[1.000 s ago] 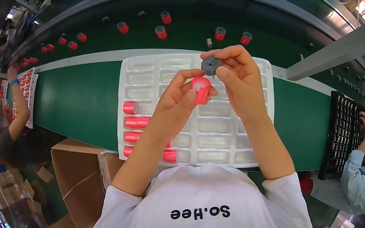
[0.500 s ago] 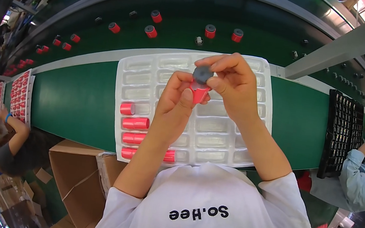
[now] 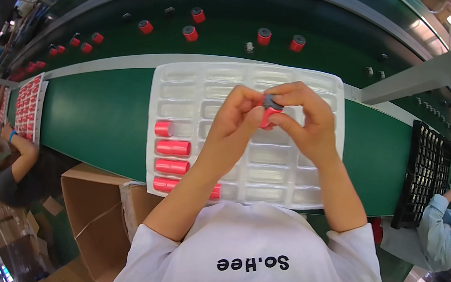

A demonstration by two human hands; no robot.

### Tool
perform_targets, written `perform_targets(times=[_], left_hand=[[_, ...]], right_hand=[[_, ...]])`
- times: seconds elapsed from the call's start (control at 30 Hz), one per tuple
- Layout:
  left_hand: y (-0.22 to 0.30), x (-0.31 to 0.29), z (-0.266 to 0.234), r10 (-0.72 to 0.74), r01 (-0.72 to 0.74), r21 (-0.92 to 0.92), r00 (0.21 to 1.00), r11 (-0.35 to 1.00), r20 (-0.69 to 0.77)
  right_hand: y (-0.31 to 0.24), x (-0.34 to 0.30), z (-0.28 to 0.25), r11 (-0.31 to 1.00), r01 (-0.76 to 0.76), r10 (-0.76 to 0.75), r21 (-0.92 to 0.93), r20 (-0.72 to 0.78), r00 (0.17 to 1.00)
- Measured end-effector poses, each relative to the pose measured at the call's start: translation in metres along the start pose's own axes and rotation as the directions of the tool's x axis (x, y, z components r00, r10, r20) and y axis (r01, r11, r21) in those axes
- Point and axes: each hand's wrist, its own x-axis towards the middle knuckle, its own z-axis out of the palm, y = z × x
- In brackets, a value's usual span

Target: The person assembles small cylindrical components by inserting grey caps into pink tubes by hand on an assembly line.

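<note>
Above the white moulded tray [image 3: 158,85], both my hands hold a small red cylinder with a dark grey cap [image 3: 269,112]. My left hand [image 3: 235,124] pinches it from the left side. On the other side, the thumb and fingers of my right hand [image 3: 311,119] close around the cap end. The fingers partly hide the piece, so I cannot tell how firmly the cap is seated. Several red cylinders [image 3: 173,147] lie on their sides in tray pockets along the near left, some partly behind my left forearm.
Beyond the tray, capped red cylinders [image 3: 263,36] and small metallic parts [image 3: 249,47] stand on a green belt. A grey post [image 3: 421,77] rises at right, near a black tray [image 3: 422,176]. Cardboard box [image 3: 89,202] below left. Co-workers sit at both sides, beside a filled tray [image 3: 28,105] at left.
The grey cap, held over the red cylinder before, now sits tilted against its top. Both hands have come closer together around the piece. The whole view has shifted slightly.
</note>
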Motion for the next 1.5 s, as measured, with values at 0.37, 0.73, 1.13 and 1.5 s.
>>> perform_targets(times=[0.37, 0.73, 1.13, 1.5], left_hand=[[0.074, -0.047, -0.116, -0.153, -0.047, 0.999, 0.987, -0.028, 0.042], [0.077, -0.027, -0.126, -0.088, 0.106, 0.793, 0.994, 0.6, -0.066], [-0.002, -0.007, -0.03, -0.316, 0.309, -0.478, 0.946, 0.822, 0.067], [-0.003, -0.005, 0.004, -0.254, 0.195, -0.562, 0.967, 0.804, -0.028]], right_hand=[[0.135, 0.039, -0.075, 0.653, -0.07, 0.041, -0.754, -0.057, 0.998], [0.156, 0.05, -0.158, -0.084, -0.611, 0.453, -0.787, -0.576, 0.68], [0.011, 0.049, -0.047, 0.891, -0.278, 0.276, 0.36, 0.058, 0.959], [0.0, 0.015, 0.031, 0.741, -0.086, 0.192, 0.666, -0.087, 0.977]])
